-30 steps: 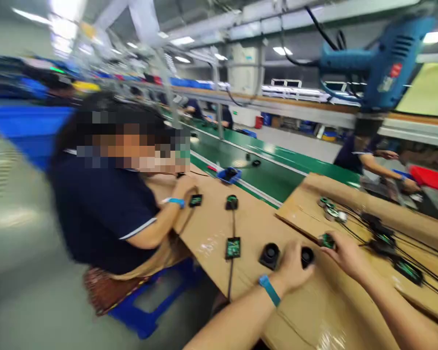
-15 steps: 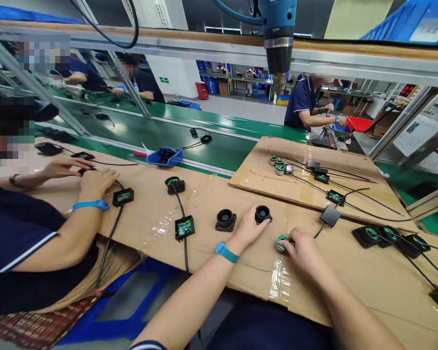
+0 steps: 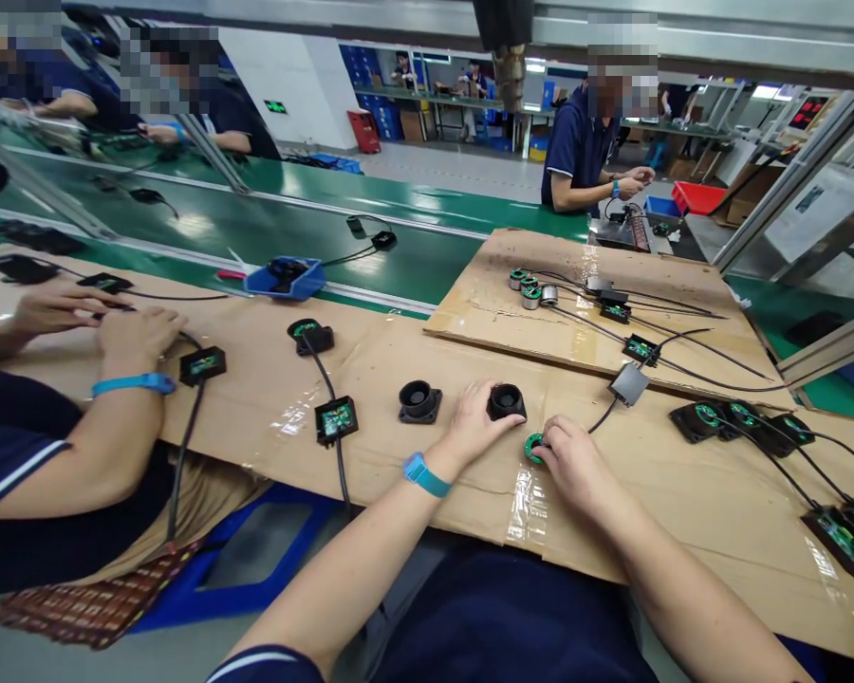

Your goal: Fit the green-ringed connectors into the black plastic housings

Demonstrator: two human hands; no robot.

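My left hand (image 3: pixel 473 417) grips a black square-flanged housing (image 3: pixel 507 402) with a round cup, fingers behind it and thumb along its front edge. To its left a matching black housing (image 3: pixel 419 402) stands on the cardboard. My right hand (image 3: pixel 573 457) is closed on a round motor stator (image 3: pixel 534 448) with a green circuit board, just right of and nearer me than the gripped housing. From behind that hand a black cable runs to a small grey box (image 3: pixel 627 383). The stator and the housing are apart.
Left stands a housing with a green board (image 3: pixel 310 336), cabled to an open circuit box (image 3: pixel 336 419). Several finished-looking housings (image 3: pixel 744 422) lie right. A raised cardboard sheet (image 3: pixel 470 304) carries several stators. A co-worker's hands (image 3: pixel 124 332) work at far left. A power tool (image 3: pixel 509 57) hangs overhead.
The camera view has tilted down and shifted. My right hand has turned the stator so its green face shows more towards me. My left hand keeps its hold on the housing.
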